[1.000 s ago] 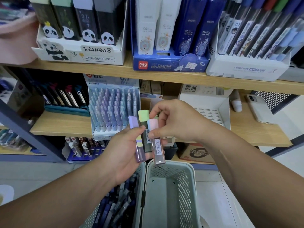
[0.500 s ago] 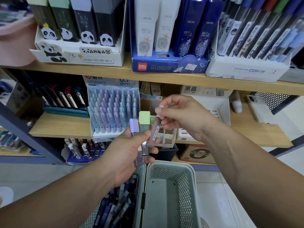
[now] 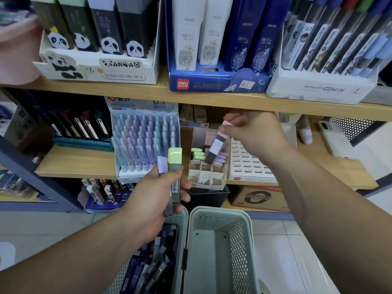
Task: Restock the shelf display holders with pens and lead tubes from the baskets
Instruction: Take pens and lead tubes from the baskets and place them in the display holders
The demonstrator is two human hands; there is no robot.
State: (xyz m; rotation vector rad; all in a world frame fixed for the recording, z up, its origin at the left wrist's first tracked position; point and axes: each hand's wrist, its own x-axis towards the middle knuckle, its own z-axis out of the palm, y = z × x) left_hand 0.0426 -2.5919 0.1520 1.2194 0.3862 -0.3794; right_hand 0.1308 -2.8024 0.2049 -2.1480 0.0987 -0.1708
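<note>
Setting: a stationery shop, viewed at a stocked shelf bay.
Fixtures: tiered wooden shelf boards on a dark metal frame, above a pale tiled floor.
Retail packaging: open-fronted display boxes stand side by side, namely a panda-printed box, a blue Deli box and a Detective Conan box. Each is packed with rows of identical items.
Printed specifications: the panda-printed box reads "HB | 36"; a pen display is headed "0.7 mm".
Stock marking: a barcode sticker on a green-capped lead tube.
Bulk stock: a perforated plastic basket of loose packs on the floor, and a cardboard carton under the lower shelf.
</note>
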